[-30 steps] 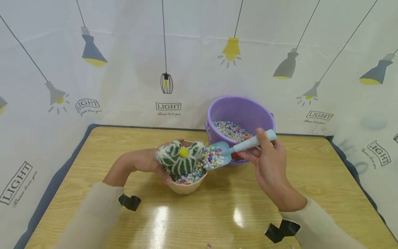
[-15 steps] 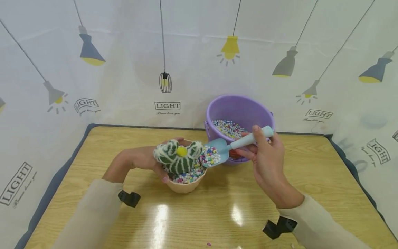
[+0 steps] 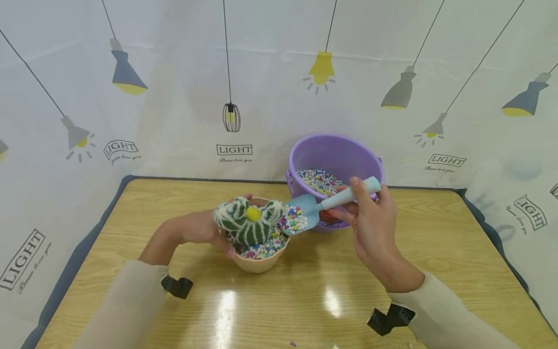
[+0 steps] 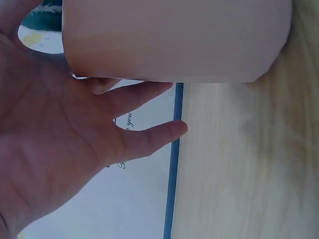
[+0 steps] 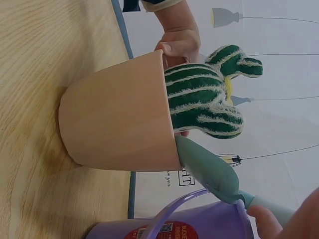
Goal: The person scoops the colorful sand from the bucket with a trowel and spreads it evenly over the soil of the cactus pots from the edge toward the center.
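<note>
A peach plant pot (image 3: pixel 257 265) stands on the wooden table, holding a green-and-white fuzzy cactus (image 3: pixel 253 231) with a yellow flower and a bed of colourful pebbles. My left hand (image 3: pixel 198 229) grips the pot from its left side, thumb at the front rim; in the left wrist view the little finger sticks out from the pot wall (image 4: pixel 174 40). Between thumb and fingers, my right hand (image 3: pixel 377 225) holds a light-blue toy shovel (image 3: pixel 346 197) by its handle. The shovel's blade (image 5: pixel 212 167) tips down over the pot's right rim, with pebbles (image 3: pixel 294 219) on it.
Behind the shovel, a purple bucket (image 3: pixel 350 152) partly filled with pebbles (image 3: pixel 320 180) stands against the printed wall cloth (image 3: pixel 174 111). One pink pebble (image 3: pixel 293 343) lies near the table's (image 3: pixel 414 242) front edge.
The shovel and my right hand have shifted slightly left over the pot. My left hand keeps its grip, and the whole head view has drifted a little.
</note>
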### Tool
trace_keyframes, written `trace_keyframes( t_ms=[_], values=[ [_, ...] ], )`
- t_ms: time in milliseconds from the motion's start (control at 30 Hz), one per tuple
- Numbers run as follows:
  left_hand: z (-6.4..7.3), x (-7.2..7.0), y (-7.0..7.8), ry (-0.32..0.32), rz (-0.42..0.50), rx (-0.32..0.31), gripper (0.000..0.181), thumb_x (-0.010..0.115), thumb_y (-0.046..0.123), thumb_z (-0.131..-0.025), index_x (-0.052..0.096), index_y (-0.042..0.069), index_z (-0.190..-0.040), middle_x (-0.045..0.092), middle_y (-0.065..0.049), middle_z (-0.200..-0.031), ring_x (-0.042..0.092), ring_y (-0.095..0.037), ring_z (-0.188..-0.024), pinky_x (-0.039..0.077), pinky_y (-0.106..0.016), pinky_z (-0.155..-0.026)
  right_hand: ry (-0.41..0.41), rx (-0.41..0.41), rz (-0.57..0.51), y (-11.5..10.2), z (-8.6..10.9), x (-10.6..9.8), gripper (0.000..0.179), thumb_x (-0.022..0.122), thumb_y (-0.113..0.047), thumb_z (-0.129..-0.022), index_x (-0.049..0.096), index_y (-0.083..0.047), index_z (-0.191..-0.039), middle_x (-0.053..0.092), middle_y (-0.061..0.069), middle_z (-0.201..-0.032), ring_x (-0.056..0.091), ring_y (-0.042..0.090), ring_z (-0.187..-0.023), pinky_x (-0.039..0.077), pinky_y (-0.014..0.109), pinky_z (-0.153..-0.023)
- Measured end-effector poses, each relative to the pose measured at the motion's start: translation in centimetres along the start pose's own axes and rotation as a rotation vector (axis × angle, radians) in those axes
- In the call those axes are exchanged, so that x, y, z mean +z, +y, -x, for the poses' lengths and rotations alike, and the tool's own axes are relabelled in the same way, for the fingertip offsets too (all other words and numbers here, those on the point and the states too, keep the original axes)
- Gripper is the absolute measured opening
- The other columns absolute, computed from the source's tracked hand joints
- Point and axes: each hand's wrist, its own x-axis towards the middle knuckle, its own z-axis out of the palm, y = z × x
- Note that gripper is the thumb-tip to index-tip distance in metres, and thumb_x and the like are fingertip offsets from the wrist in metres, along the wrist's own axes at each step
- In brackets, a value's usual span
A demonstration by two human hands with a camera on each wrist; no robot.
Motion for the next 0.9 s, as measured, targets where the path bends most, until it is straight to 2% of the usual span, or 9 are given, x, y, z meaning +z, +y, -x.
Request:
trace_keyframes(
  t_ms=[67, 100, 200, 300, 367, 433, 567, 800, 900],
  values=[
    [0.5, 0.5, -0.3, 0.049, -0.005, 0.003, 0.118, 0.083, 0.005, -0.070, 0.004, 0.016, -0.157, 0.033, -0.010, -0.153, 0.040, -0.032, -0.135, 0.034, -0.048, -0.111, -0.007, -0.012, 0.011, 0.0, 0.0, 0.1, 0.030, 0.064, -0.026, -0.095, 0.049, -0.003, -0.108, 0.069, 0.014, -0.094, 0.072, 0.025, -0.073, 0.059, 0.038, -0.065],
    [0.6, 0.8, -0.4, 0.063, -0.002, 0.026, 0.115, 0.083, 0.006, -0.072, 0.007, 0.014, -0.157, 0.034, -0.010, -0.153, 0.041, -0.031, -0.135, 0.035, -0.048, -0.111, -0.009, -0.017, 0.013, 0.0, 0.0, 0.2, 0.030, 0.064, -0.025, -0.095, 0.049, -0.003, -0.108, 0.069, 0.014, -0.094, 0.072, 0.025, -0.072, 0.059, 0.038, -0.065],
    [0.5, 1.6, -0.4, 0.087, 0.024, 0.089, 0.107, 0.082, 0.004, -0.074, 0.013, 0.015, -0.157, 0.035, -0.005, -0.153, 0.041, -0.027, -0.136, 0.032, -0.046, -0.113, -0.021, -0.032, 0.017, 0.0, 0.0, 0.3, 0.029, 0.063, -0.025, -0.095, 0.049, -0.003, -0.108, 0.069, 0.015, -0.095, 0.072, 0.025, -0.072, 0.059, 0.038, -0.065],
    [0.1, 2.1, -0.2, 0.106, 0.008, 0.115, 0.105, 0.084, 0.008, -0.074, 0.018, 0.018, -0.156, 0.034, 0.001, -0.155, 0.037, -0.022, -0.139, 0.028, -0.043, -0.116, -0.026, -0.042, 0.024, 0.0, 0.0, 0.5, 0.028, 0.063, -0.024, -0.095, 0.049, -0.003, -0.108, 0.068, 0.015, -0.097, 0.072, 0.024, -0.072, 0.060, 0.037, -0.064],
    [0.0, 2.3, -0.1, 0.121, -0.018, 0.105, 0.106, 0.085, 0.010, -0.073, 0.019, 0.019, -0.155, 0.036, 0.002, -0.153, 0.038, -0.020, -0.138, 0.028, -0.041, -0.116, -0.024, -0.049, 0.029, -0.1, 0.0, 0.6, 0.028, 0.063, -0.023, -0.095, 0.049, -0.003, -0.107, 0.068, 0.016, -0.098, 0.072, 0.024, -0.072, 0.060, 0.037, -0.063],
    [0.0, 2.2, 0.0, 0.127, -0.039, 0.102, 0.107, 0.086, 0.011, -0.072, 0.019, 0.019, -0.155, 0.038, 0.004, -0.151, 0.040, -0.019, -0.137, 0.029, -0.039, -0.116, -0.020, -0.056, 0.032, -0.1, -0.1, 0.7, 0.027, 0.063, -0.022, -0.095, 0.049, -0.002, -0.107, 0.068, 0.017, -0.098, 0.072, 0.023, -0.072, 0.060, 0.037, -0.063],
    [-0.2, 1.9, 0.0, 0.095, -0.036, 0.137, 0.107, 0.086, 0.007, -0.071, 0.020, 0.018, -0.155, 0.035, 0.001, -0.154, 0.038, -0.022, -0.139, 0.028, -0.041, -0.116, -0.020, -0.069, 0.033, -0.2, -0.1, 0.9, 0.027, 0.063, -0.020, -0.095, 0.049, -0.001, -0.107, 0.068, 0.017, -0.096, 0.072, 0.024, -0.073, 0.060, 0.039, -0.064],
    [0.3, 1.2, -0.2, 0.111, -0.095, -0.047, 0.125, 0.088, 0.019, -0.071, -0.002, 0.013, -0.157, 0.028, -0.010, -0.157, 0.029, -0.031, -0.142, 0.017, -0.050, -0.119, -0.049, -0.112, 0.070, -0.2, -0.1, 1.1, 0.027, 0.063, -0.021, -0.095, 0.051, -0.001, -0.107, 0.067, 0.018, -0.099, 0.072, 0.026, -0.075, 0.059, 0.043, -0.067],
    [-0.1, 1.0, -0.3, 0.084, -0.080, 0.024, 0.118, 0.087, 0.016, -0.071, 0.007, 0.011, -0.157, 0.029, -0.010, -0.156, 0.030, -0.031, -0.142, 0.020, -0.051, -0.118, -0.059, -0.122, 0.079, -0.2, -0.2, 1.1, 0.026, 0.063, -0.022, -0.095, 0.052, -0.002, -0.107, 0.066, 0.017, -0.100, 0.072, 0.026, -0.077, 0.059, 0.044, -0.069]
  ],
)
